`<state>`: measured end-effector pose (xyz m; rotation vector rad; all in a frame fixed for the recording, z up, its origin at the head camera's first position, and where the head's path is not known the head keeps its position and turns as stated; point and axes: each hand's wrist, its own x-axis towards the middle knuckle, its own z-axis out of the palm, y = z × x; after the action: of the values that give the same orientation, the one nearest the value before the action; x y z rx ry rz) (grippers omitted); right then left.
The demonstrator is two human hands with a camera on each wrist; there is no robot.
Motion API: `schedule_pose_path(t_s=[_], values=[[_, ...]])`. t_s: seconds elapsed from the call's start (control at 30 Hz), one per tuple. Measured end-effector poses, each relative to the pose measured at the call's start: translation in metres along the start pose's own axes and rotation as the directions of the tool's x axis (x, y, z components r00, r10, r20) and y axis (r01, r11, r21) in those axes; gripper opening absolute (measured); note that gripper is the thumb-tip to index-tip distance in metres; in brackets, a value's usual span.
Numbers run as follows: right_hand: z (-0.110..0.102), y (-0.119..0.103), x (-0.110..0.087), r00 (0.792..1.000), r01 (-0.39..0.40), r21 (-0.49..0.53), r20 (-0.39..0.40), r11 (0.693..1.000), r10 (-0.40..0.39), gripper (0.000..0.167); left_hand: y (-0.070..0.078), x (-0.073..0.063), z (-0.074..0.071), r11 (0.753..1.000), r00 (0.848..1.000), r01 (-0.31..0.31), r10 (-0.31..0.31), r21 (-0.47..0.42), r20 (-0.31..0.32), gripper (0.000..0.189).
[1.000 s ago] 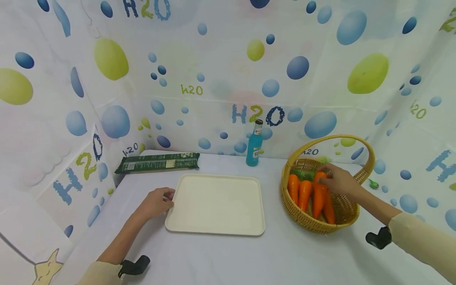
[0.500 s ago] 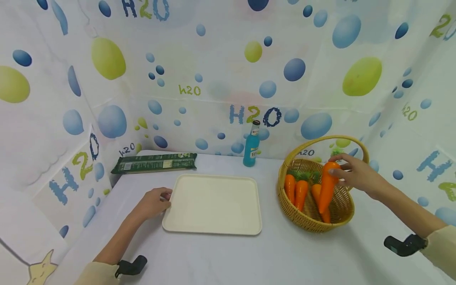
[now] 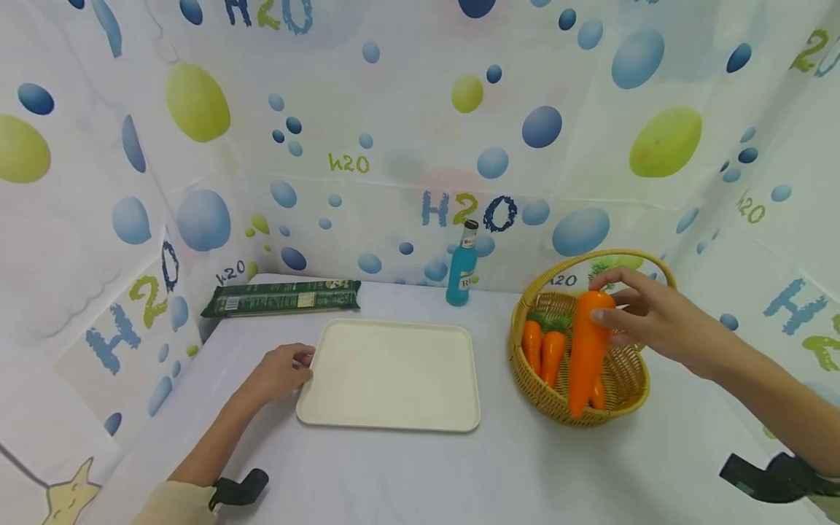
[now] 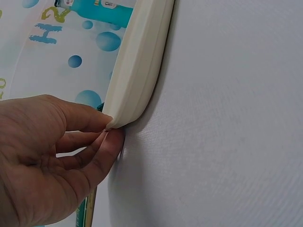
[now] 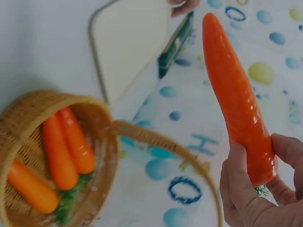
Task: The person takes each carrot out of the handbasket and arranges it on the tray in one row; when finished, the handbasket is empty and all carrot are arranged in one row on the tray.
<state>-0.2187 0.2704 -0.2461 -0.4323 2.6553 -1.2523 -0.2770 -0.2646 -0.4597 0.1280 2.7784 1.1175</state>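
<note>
My right hand (image 3: pixel 646 321) holds an orange carrot (image 3: pixel 586 357) by its thick top end, with the tip pointing down over the basket. In the right wrist view the fingers and thumb wrap the carrot (image 5: pixel 236 104) near its green leaves, which are mostly hidden. The yellow wicker basket (image 3: pixel 558 414) has a tall arched handle and holds several more carrots (image 3: pixel 553 357). My left hand (image 3: pixel 278 373) pinches the left rim of a cream rectangular tray (image 3: pixel 390 375). The left wrist view shows thumb and fingertips meeting at the edge of the tray (image 4: pixel 137 71).
A dark green long packet (image 3: pixel 282 299) lies at the back left of the white table. Behind the tray stands a blue bottle (image 3: pixel 462 271), upright near the wall. Patterned cloth (image 3: pixel 394 109) hangs at the back and sides.
My right hand has drawn the carrot up from among the others in the basket and brought it closer to the camera. My left hand has stayed on the tray rim.
</note>
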Motion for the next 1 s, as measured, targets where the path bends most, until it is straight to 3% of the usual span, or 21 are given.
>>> schedule_pose_path(t_s=[0.17, 0.4, 0.53, 0.73, 0.87, 1.0], values=[[0.028, -0.030, 0.017, 0.998, 0.064, 0.037, 0.018, 0.997, -0.065, 0.042, 0.000, -0.001, -0.003, 1.000, 1.000, 0.002, -0.002, 0.005, 0.006, 0.048], [0.076, -0.061, 0.071, 0.993, 0.078, 0.129, 0.073, 0.989, -0.088, 0.038, -0.001, -0.001, -0.004, 1.000, 1.000, 0.007, -0.007, 0.004, 0.017, 0.048], [0.105, -0.071, 0.106, 0.987, 0.103, 0.205, 0.099, 0.973, -0.125, 0.033, 0.003, -0.001, -0.001, 1.000, 1.000, 0.012, -0.012, 0.005, 0.020, 0.048], [0.156, -0.081, 0.154, 0.979, 0.121, 0.240, 0.130, 0.963, -0.155, 0.029, 0.002, -0.004, -0.001, 0.999, 0.999, 0.041, -0.041, -0.001, 0.019, 0.049], [0.190, -0.085, 0.175, 0.974, 0.124, 0.244, 0.157, 0.962, -0.166, 0.028, 0.002, -0.003, -0.001, 0.999, 0.999, 0.040, -0.040, 0.001, 0.006, 0.048], [0.221, -0.081, 0.189, 0.976, 0.080, 0.256, 0.175, 0.963, -0.128, 0.027, 0.004, -0.001, 0.001, 0.999, 0.999, 0.039, -0.039, -0.005, 0.014, 0.047]])
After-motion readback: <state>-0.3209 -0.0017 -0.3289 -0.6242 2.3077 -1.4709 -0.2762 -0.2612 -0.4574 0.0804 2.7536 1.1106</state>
